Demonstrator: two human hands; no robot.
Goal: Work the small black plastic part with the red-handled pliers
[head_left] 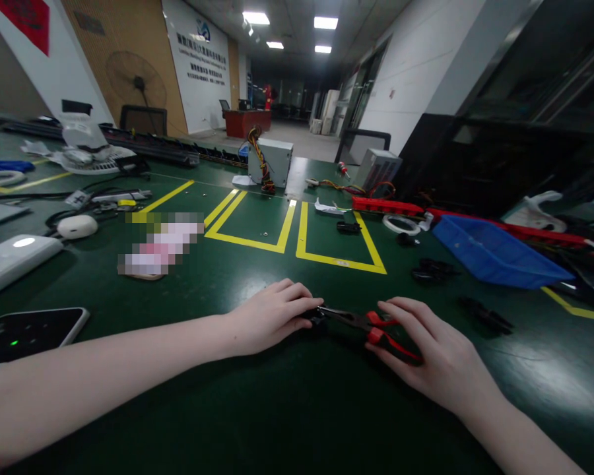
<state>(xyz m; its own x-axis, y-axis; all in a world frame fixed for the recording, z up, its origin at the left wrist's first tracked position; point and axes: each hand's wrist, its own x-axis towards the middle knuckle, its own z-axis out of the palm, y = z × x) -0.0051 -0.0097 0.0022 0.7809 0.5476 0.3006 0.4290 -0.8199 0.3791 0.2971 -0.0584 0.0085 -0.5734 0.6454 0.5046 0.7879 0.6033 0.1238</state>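
Red-handled needle-nose pliers lie level just over the green table, jaws pointing left. My right hand is wrapped round their handles, which stand a little apart. At the jaw tip is a small dark piece with a shiny metal end, too small to name. My left hand pinches this piece between thumb and fingertips, its fingers closed. The piece is partly hidden by those fingers. Whether the jaws grip it or only touch it, I cannot tell.
Beyond my hands, yellow tape outlines mark the green table. A blue tray and black cable bundles lie to the right. On the left are a blurred-out phone, a black device and a white mouse. A metal power supply stands behind.
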